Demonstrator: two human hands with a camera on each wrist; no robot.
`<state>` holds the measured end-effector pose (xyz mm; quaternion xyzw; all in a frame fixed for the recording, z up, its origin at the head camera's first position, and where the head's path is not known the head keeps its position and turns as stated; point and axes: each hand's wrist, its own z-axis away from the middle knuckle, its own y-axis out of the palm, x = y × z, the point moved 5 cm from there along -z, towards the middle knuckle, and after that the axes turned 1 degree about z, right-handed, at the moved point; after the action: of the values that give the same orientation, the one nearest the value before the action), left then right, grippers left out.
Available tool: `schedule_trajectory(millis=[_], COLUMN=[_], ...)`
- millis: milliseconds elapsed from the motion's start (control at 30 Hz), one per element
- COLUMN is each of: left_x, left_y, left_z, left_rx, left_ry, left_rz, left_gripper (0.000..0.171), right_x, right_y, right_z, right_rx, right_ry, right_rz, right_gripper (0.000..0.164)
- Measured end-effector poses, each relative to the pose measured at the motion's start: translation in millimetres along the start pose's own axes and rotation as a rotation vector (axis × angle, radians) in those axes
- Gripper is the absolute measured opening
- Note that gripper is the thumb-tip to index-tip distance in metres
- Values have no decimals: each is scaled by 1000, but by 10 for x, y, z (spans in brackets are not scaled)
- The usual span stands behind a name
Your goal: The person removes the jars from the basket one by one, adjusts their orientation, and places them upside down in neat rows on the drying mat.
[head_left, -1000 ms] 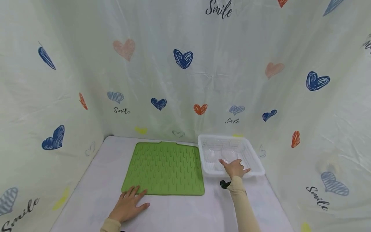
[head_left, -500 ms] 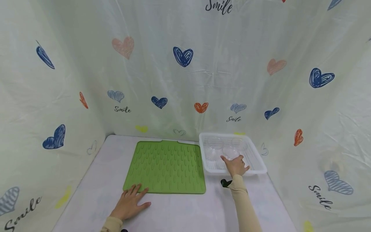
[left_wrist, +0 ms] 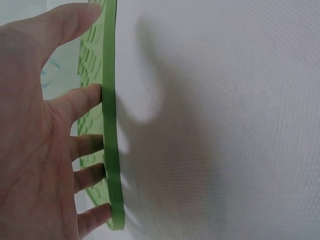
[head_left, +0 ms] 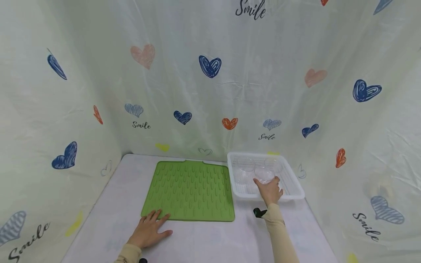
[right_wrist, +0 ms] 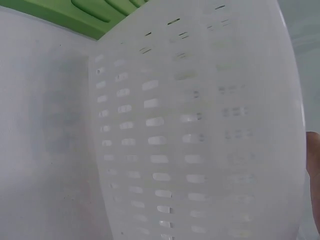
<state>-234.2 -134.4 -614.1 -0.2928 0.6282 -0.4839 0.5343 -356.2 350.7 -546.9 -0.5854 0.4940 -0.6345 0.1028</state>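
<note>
A green ridged mat (head_left: pixel 189 190) lies on the table at left of centre. Its near left corner is under the fingertips of my left hand (head_left: pixel 149 231), whose fingers are spread; the left wrist view shows them along the mat's edge (left_wrist: pixel 111 150). Right of the mat stands a white perforated plastic basket (head_left: pixel 291 182) holding several clear round bowls. Reaching over its front wall, my right hand (head_left: pixel 271 191) holds a clear bowl (head_left: pixel 264 173) with thumb and fingers at either side of its near rim. In the right wrist view the basket wall (right_wrist: pixel 165 130) hides most of this hand.
A white cloth covers the table (head_left: pixel 197 241). Behind it and on both sides hangs a pale curtain (head_left: pixel 210 95) printed with hearts and the word Smile. Another clear bowl (head_left: pixel 246 164) sits at the basket's back left.
My right hand's spread fingers have drawn in toward the thumb around the clear bowl. The left hand stays at the mat's edge. The head view has shifted slightly.
</note>
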Motion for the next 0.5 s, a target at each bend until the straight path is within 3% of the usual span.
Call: schedule_trajectory(millis=[233, 500], left_x=[11, 8], left_y=[-9, -14], left_z=[-19, -16], left_rx=[-2, -1], left_ry=[-12, -13], left_rz=[-34, -38], left_gripper=[74, 73], right_x=[47, 166], right_y=[-8, -94], right_z=[72, 129], right_rx=[2, -134], right_ry=[-38, -142], right_rz=[-61, -41], right_gripper=[110, 103])
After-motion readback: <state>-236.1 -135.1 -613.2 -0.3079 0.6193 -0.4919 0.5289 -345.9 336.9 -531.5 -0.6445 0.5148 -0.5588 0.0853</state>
